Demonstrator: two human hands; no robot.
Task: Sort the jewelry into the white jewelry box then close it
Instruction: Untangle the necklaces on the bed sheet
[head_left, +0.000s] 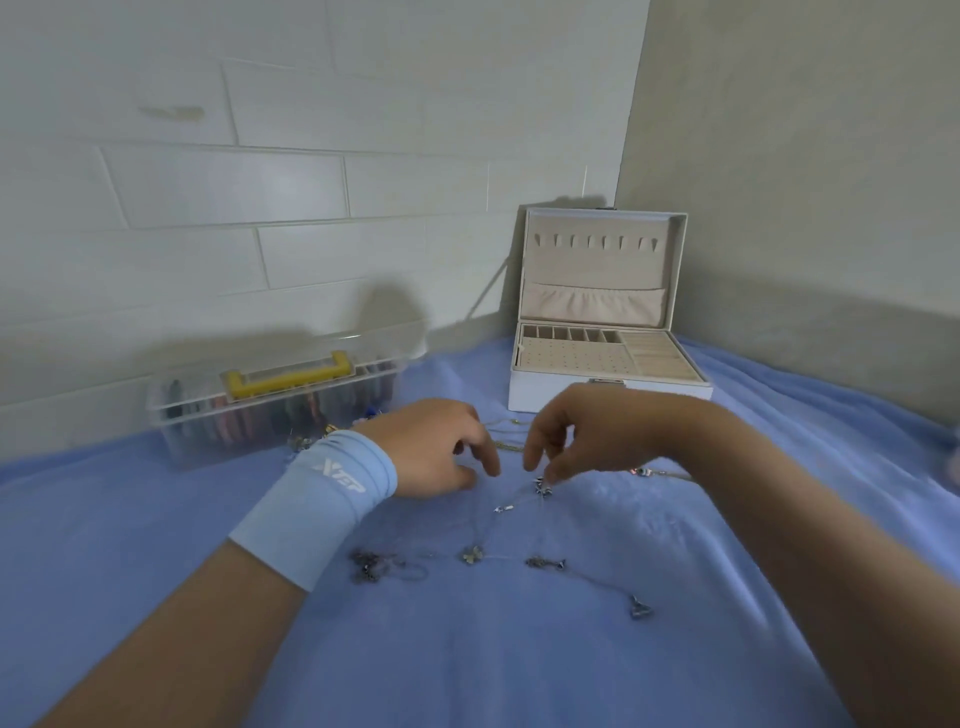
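Blue blanket (467, 665) carries a thin necklace (472, 555) (chain hardly visible). Right hand (576, 431) pinches one charm; left hand (431, 447) curls beside it, perhaps holding chain. Open white box (571, 397) stands far right.

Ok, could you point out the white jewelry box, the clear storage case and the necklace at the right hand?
white jewelry box (597, 265): head view, on the open lid's inner lining.
clear storage case (270, 426): head view, on its front wall.
necklace (543, 487): head view, on the charm below the right hand (597, 431).
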